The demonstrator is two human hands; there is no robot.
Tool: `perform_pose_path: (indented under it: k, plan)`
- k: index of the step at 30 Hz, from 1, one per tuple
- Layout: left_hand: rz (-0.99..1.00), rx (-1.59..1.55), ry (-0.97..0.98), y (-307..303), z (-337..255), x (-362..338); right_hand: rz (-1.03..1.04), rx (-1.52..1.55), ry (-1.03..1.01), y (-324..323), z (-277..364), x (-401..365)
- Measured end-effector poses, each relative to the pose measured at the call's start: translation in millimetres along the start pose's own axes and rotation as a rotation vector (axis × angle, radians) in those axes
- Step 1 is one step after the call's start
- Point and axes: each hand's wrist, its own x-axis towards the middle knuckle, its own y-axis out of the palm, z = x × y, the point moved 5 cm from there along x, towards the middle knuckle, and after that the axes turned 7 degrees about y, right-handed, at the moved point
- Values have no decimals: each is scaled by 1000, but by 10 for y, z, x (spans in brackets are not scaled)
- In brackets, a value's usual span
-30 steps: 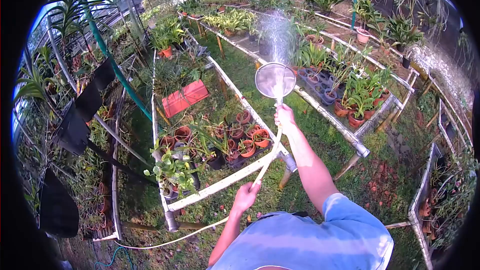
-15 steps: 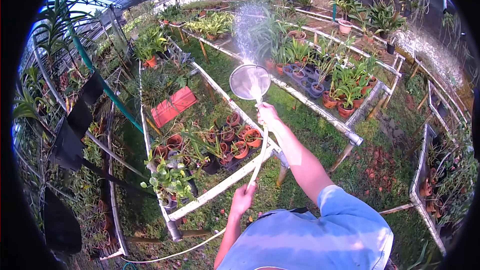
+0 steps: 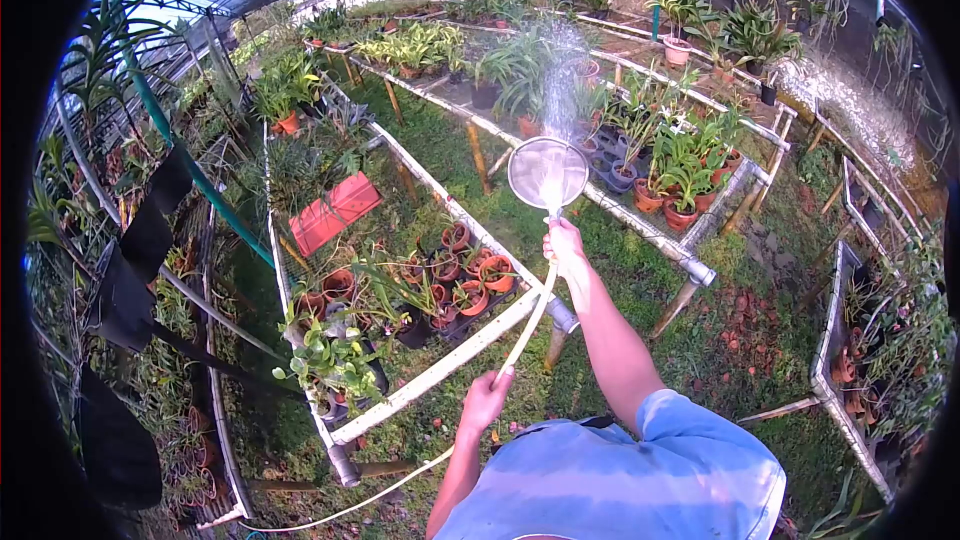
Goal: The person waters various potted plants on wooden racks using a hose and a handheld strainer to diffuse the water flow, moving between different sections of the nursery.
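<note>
My right hand is closed round the end of a pale cream hose, just below a wide round watering rose. The rose has a light, mesh-like face, and a spray of water leaves it toward the potted plants on the middle bench. Lower down, my left hand wraps round the hose, which bends past it and runs down to the left along the ground. Part of the grip of each hand is hidden by its own fingers.
A pipe-framed bench with terracotta pots stands close on the left. A red planter box lies farther back on it. Another bench with potted plants is ahead right. Black sheeting hangs at far left.
My right hand has swung the watering rose to the right and slightly lower in view, and the spray has shifted right with it. My left hand keeps its hold on the hose.
</note>
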Motion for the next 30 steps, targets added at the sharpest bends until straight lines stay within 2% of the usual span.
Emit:
perform_pose_path:
  k: [14, 23, 30]
  plan:
    - [-29, -92, -28, -36, 152, -140, -18, 18, -32, 62, -81, -255]
    - [-16, -96, 25, 20, 262, -174, -31, -14, -70, -85, -89, -447]
    - [43, -114, -59, 63, 232, -180, -40, -59, -81, -99, 15, -725]
